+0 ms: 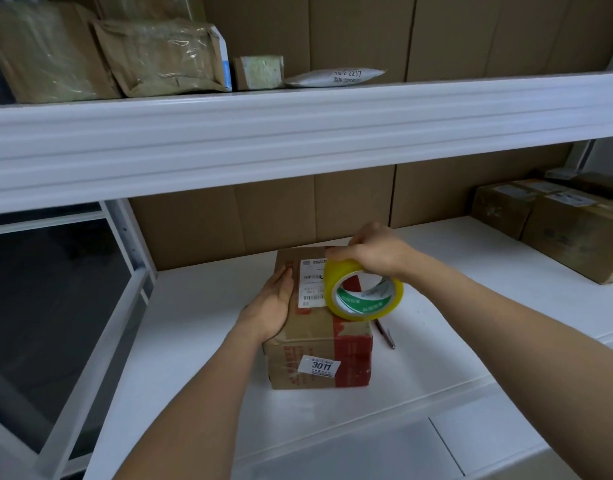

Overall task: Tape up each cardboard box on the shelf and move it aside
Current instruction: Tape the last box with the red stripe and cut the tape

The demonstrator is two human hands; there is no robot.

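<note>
A small brown cardboard box (319, 344) with red print, a white shipping label on top and a "3011" sticker on its front stands on the white shelf (201, 358). My left hand (272, 304) lies flat against the box's top left edge, fingers straight. My right hand (371, 251) grips a yellow roll of tape (364, 291) with a green and white core, held tilted over the right part of the box top. The roll hides part of the top.
A thin pen-like tool (384, 333) lies on the shelf just right of the box. Two taped cardboard boxes (554, 226) stand at the far right. The upper shelf (298, 123) carries several parcels and a white mailer. Cardboard sheets line the back.
</note>
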